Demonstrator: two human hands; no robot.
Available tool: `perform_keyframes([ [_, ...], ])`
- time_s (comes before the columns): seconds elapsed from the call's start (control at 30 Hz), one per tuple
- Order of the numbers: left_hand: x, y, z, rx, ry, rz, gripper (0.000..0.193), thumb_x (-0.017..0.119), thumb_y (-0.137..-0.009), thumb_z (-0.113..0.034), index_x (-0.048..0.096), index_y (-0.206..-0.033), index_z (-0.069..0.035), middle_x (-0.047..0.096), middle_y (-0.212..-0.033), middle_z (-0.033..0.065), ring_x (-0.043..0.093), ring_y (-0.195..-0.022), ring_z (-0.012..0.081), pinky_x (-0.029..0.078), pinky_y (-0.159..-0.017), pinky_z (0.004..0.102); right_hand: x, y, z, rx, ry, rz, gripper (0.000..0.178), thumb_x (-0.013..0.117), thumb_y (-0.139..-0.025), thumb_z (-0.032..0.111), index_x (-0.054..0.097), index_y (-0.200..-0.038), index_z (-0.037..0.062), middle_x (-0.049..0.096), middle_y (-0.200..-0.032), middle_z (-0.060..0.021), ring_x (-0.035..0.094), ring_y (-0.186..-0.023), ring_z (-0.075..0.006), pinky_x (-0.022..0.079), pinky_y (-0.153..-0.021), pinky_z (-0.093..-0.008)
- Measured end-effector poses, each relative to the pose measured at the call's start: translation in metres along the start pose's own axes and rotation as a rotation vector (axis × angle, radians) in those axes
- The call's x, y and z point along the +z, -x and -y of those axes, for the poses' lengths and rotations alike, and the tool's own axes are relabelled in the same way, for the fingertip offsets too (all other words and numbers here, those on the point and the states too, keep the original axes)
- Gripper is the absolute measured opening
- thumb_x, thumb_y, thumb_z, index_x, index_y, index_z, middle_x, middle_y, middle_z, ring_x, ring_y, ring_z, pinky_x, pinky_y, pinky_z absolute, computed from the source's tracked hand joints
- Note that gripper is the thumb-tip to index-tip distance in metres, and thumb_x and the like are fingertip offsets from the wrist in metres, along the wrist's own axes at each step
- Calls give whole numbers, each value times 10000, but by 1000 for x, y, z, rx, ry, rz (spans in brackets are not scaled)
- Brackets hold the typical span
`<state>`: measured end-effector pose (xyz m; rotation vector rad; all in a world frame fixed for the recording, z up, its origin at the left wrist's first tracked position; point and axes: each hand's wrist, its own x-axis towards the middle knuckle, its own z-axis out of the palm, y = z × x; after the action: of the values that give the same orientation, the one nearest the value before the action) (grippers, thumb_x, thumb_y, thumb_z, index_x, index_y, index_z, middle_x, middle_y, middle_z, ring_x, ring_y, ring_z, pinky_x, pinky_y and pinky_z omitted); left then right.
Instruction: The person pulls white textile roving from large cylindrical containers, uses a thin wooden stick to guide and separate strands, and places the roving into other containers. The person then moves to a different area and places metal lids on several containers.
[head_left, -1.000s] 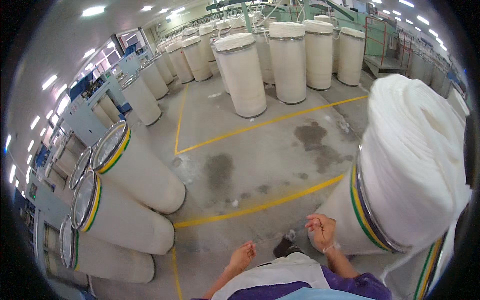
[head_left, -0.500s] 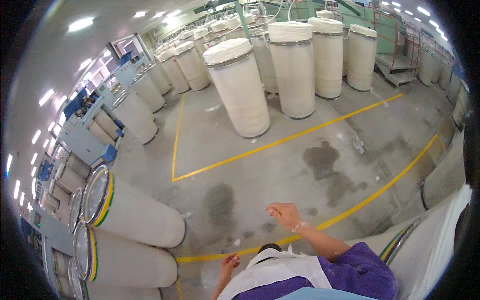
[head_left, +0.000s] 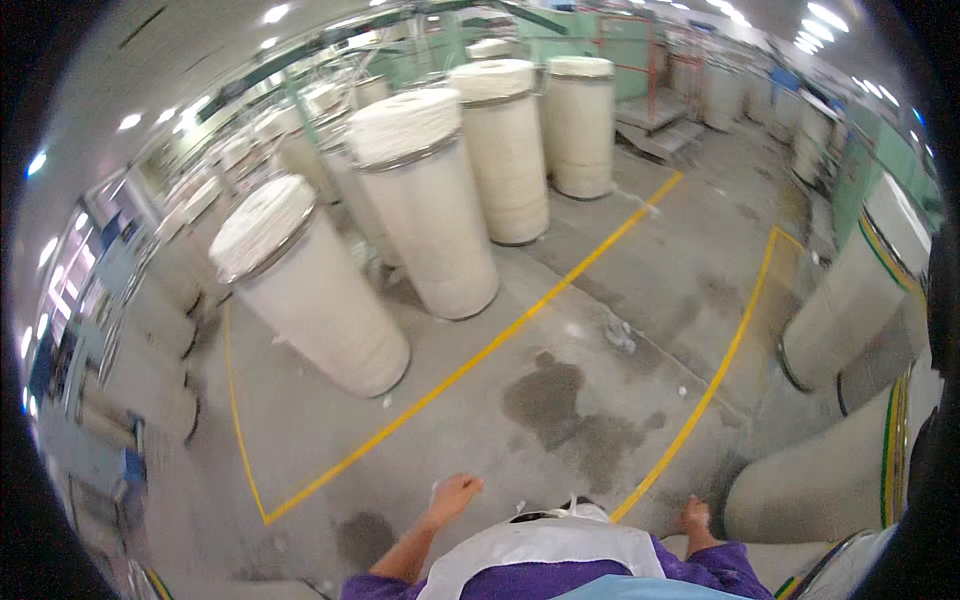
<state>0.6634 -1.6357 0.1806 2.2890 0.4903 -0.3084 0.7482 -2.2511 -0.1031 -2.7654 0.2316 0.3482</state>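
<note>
My left hand (head_left: 457, 497) is out in front of my body above the grey floor, its fingers loosely curled with nothing seen in them. Low on the right hangs my right hand (head_left: 694, 515), small and blurred, so its fingers cannot be made out. It is nearest to a pale can with green and yellow bands (head_left: 815, 480), with a gap between them. Ahead on the left, a tall cream can (head_left: 325, 300) is heaped with white fibre, and a second filled can (head_left: 430, 225) stands just right of it. Neither hand touches a can.
Yellow floor lines (head_left: 470, 365) cross ahead of me and a curved one (head_left: 725, 375) runs on the right. Dark damp patches (head_left: 545, 400) mark the floor. Metal steps (head_left: 660, 130) stand far back; another banded can (head_left: 850, 290) is at right.
My view has turned right and come closer to the filled cans. The left hand has swung forward, and the right hand has dropped back toward my side. The cans at left have mostly left view.
</note>
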Motion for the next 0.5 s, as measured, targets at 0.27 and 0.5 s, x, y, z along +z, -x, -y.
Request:
perform_keyframes([
  [0.27,6,-385,-141,436,-384,141,319,535,-898,-344,663,-1013,-75,661,-1030,114,622,-946,308,490,-808,416,-13,-7,-64,-204,534,546,431,460,-899,421,646,-928,33,660,-833,-160,634,-715,-351,508,-662,-486],
  [0.5,51,-523,-65,-20,-325,526,352,496,-902,-383,657,-1092,-134,655,-1113,102,620,-1022,275,484,-863,402,-61,-292,98,-180,84,225,256,574,-801,247,612,-948,41,619,-851,-172,622,-825,-346,493,-684,-470],
])
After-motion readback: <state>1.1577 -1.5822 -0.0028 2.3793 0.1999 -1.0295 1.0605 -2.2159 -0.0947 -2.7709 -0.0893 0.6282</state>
